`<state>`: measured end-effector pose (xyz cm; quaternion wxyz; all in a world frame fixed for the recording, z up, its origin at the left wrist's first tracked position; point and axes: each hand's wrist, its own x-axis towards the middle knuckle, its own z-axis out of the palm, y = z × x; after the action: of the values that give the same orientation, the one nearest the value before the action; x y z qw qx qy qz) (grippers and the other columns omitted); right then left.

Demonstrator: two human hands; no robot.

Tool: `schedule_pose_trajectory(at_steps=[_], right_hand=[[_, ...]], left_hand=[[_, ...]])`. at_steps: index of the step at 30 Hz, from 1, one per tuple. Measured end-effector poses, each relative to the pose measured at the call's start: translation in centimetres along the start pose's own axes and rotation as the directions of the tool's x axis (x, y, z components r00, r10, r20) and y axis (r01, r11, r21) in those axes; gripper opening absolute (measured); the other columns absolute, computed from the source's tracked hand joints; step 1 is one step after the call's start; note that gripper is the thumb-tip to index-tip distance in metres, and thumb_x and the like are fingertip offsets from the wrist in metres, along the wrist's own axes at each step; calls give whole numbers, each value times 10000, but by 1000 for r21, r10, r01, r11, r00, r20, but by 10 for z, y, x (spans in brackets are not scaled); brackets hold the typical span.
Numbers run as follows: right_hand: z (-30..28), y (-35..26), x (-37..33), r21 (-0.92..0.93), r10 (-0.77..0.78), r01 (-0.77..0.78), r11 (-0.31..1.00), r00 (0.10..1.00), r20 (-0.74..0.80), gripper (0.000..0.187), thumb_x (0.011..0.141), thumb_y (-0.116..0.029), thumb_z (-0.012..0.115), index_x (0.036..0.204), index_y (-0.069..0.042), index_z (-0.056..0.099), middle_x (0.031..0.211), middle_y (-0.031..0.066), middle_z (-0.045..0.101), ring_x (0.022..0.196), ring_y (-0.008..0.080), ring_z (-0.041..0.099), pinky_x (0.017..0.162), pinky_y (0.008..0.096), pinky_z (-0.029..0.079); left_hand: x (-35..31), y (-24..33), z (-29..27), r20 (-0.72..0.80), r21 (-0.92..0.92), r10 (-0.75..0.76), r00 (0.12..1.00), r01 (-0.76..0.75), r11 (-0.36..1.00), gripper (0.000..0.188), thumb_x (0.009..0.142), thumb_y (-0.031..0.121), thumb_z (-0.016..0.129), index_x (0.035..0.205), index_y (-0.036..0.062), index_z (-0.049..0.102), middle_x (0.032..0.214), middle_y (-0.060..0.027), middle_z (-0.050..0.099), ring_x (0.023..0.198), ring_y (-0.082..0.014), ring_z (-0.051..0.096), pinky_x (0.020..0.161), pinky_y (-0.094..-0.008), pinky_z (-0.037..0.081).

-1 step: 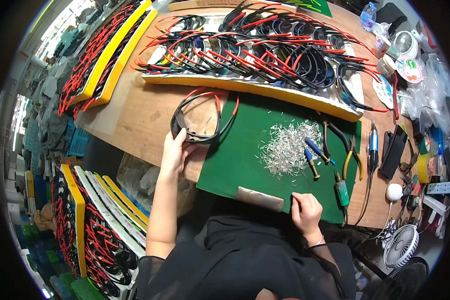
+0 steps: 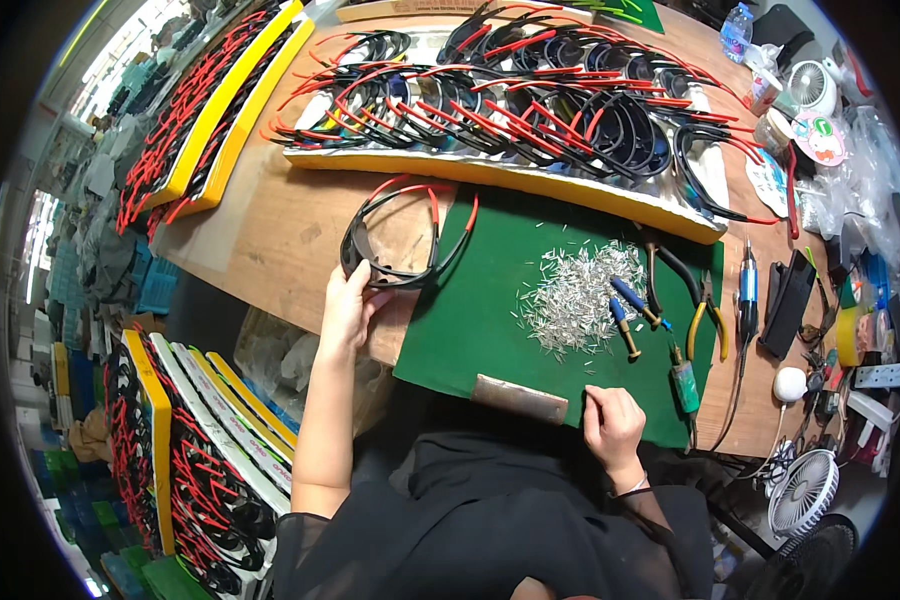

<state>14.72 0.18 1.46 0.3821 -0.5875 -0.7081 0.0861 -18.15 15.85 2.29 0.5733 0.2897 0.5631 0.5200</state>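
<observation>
My left hand (image 2: 348,305) grips a black spectacle frame with red temple tips (image 2: 390,240) by its front. The frame lies on the wooden table (image 2: 270,250) at the left edge of a green mat (image 2: 470,320). My right hand (image 2: 613,425) rests on the mat's near edge with its fingers curled shut; I cannot see anything in it. Just left of that hand lies a small metal block (image 2: 518,398). Between the hands, a heap of small silver pins (image 2: 575,295) is spread on the mat.
Blue-handled screwdrivers (image 2: 630,312), yellow-handled pliers (image 2: 712,322) and a blue powered driver (image 2: 748,290) lie right of the pins. A long yellow-edged tray (image 2: 490,178) of several frames runs along the back. More trays stand at the left (image 2: 205,125) and lower left (image 2: 170,440). A small fan (image 2: 803,492) sits at the right.
</observation>
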Motion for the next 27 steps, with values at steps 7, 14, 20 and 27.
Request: schedule_pose_trajectory(at_steps=[7, 14, 20, 27], right_hand=[[0, 0, 0, -12, 22, -21, 1000, 1000, 9, 150, 680, 24, 614, 819, -26, 590, 662, 92, 550, 572, 248, 542, 514, 333, 445], [-5, 1, -2, 59, 92, -93, 994, 995, 25, 180, 688, 2, 631, 865, -16, 602, 693, 88, 570, 572, 219, 545, 510, 300, 443], [-26, -47, 14, 683, 8, -213, 698, 957, 291, 346, 730, -12, 648, 1068, -12, 574, 880, 80, 552, 591, 79, 503, 500, 202, 408], [-35, -43, -2, 643, -48, -172, 747, 950, 309, 328, 708, 46, 608, 1030, -13, 583, 870, 118, 562, 739, 209, 571, 627, 277, 466]], left_hand=[[8, 24, -22, -139, 501, 562, 816, -431, 750, 319, 856, 46, 413, 1150, -77, 423, 978, -134, 558, 669, -178, 597, 642, -274, 496], [-73, 40, 37, -1, 498, 536, 844, -465, 732, 337, 869, -30, 380, 1204, -61, 381, 1058, -133, 515, 717, -142, 597, 668, -246, 486], [-118, -35, 125, 341, 216, 164, 926, -247, 945, 326, 873, -18, 417, 1196, -49, 393, 1059, -110, 537, 794, -119, 573, 664, -242, 519], [-115, -56, 141, 382, 158, 123, 916, -196, 968, 301, 875, -23, 400, 1173, -64, 390, 1008, -116, 558, 709, -116, 594, 650, -226, 502]])
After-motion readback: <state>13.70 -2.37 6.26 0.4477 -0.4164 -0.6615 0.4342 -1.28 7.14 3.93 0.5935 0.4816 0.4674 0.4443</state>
